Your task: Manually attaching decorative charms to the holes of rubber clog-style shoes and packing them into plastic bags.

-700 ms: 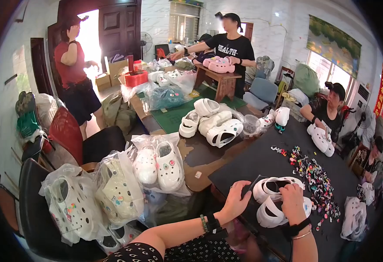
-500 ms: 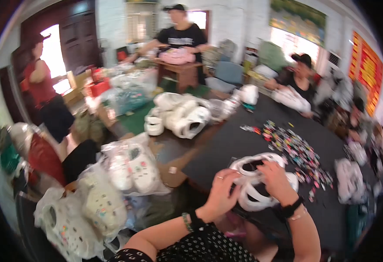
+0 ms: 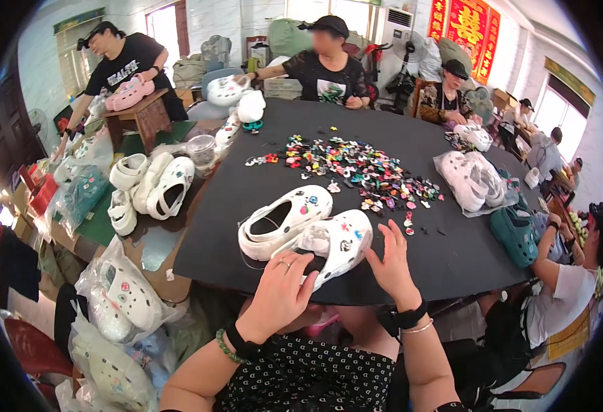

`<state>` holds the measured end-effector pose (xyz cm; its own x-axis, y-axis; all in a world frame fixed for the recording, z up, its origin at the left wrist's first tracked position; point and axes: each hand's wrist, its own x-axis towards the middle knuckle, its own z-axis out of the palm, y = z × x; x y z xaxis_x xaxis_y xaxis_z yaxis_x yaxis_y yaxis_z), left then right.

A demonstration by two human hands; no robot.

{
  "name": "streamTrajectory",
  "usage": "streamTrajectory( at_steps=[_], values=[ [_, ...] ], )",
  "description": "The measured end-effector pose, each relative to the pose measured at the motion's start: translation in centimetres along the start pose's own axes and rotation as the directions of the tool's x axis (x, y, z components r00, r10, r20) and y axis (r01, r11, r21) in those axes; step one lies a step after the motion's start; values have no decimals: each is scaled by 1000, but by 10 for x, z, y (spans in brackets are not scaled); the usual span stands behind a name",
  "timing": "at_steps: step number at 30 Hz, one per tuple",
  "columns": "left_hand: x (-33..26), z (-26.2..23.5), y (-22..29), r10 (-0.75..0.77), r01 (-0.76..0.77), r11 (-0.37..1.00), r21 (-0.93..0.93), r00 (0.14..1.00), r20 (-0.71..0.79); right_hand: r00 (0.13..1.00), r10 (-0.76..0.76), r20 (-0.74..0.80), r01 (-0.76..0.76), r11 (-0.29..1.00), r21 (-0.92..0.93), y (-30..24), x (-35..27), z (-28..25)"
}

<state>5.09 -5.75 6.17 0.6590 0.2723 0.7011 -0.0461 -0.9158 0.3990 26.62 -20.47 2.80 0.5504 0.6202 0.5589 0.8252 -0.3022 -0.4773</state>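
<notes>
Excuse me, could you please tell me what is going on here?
Two white clogs are on a black table. The left hand is at the heel end of the nearer one; the right hand is open beside its toe end. Loose charms lie piled beyond. Across the table, a co-worker's hand is at another white clog. At far left, another person leans beside pink clogs.

— What do the hands do differently?
— The right hand (image 3: 389,264) no longer reaches over the pair of white clogs (image 3: 336,230); it is now at their right, fingers spread, leaving the toes in sight.
— And around them?
— The view swings right: a worker in a white shirt (image 3: 568,295) appears, and the far co-worker (image 3: 325,75) now stretches an arm sideways to a decorated clog (image 3: 226,90).
</notes>
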Motion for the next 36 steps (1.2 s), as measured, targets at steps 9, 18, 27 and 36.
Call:
streamTrajectory(
  at_steps=[9,18,27,36],
  values=[
    [39,20,-3,-348,339,937,87,925,152,993,112,29,-115,972,207,1,-11,31],
    [41,4,-45,-280,257,895,365,960,11,975,-54,215,5,975,223,-79,-54,23],
    [55,-5,-68,-449,420,864,278,893,46,959,-105,264,0,930,368,-42,-33,5],
    [62,-5,-77,-540,483,815,320,833,120,947,213,242,-214,977,-21,75,23,-39]
  ],
)
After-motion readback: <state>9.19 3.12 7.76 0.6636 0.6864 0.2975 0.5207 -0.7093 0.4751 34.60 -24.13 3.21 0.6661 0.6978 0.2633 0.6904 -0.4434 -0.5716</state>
